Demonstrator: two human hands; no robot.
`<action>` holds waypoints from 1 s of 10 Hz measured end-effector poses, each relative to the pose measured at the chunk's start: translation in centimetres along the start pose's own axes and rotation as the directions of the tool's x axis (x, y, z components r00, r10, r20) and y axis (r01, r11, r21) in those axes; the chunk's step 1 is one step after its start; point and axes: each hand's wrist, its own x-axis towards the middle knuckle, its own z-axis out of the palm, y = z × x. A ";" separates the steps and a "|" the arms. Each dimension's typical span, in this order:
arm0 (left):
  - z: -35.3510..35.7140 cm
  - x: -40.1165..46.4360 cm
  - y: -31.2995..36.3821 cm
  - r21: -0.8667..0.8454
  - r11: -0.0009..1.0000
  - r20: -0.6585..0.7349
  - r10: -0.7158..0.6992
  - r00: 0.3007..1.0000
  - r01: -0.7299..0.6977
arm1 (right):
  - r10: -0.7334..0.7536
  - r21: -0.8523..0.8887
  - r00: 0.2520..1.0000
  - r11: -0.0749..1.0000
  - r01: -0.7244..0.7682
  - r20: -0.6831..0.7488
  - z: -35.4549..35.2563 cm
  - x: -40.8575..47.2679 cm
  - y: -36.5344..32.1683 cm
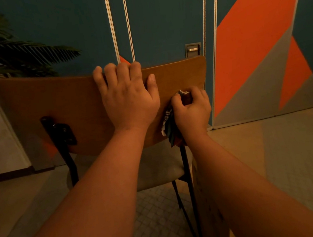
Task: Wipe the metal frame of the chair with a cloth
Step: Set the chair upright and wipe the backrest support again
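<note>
Head view looks down on the back of a chair, whose wooden backrest (40,103) fills the middle; the left hand (128,100) lies at about twelve o'clock of the frame centre, fingers hooked over the top edge of the backrest and thumb laid on its rear face, so it grips the wood and steadies the chair; the right hand (191,112), toward three o'clock of the left one and just beside it, has its fingers curled round a bunched cloth (169,124), which hangs against the backrest where the right metal upright (185,163) meets it; the cloth is pressed to the top of that black bar, and the bar runs down toward six o'clock past the pale seat (157,168); the left upright with its bolted bracket (62,132), at nine o'clock, has no cloth near it; I would judge the wiping to be at an early or middle stage, with the right upright in hand at its top end, and its lower length, the legs and the left bracket yet to be covered, though the dim light shows no dirt or shine to confirm it; a plant (0,55) stands at ten o'clock.
</note>
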 end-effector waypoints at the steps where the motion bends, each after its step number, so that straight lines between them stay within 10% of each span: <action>1: 0.0 0.0 0.0 -0.004 1.000 -0.002 -0.004 1.000 0.004 | 0.015 -0.029 1.000 0.999 -0.014 0.016 -0.1 0.3 -0.1; 10: 0.0 0.0 -0.1 -0.014 1.000 -0.007 0.005 1.000 -0.005 | -0.140 -0.056 0.988 0.988 0.144 0.073 -0.9 0.2 0.2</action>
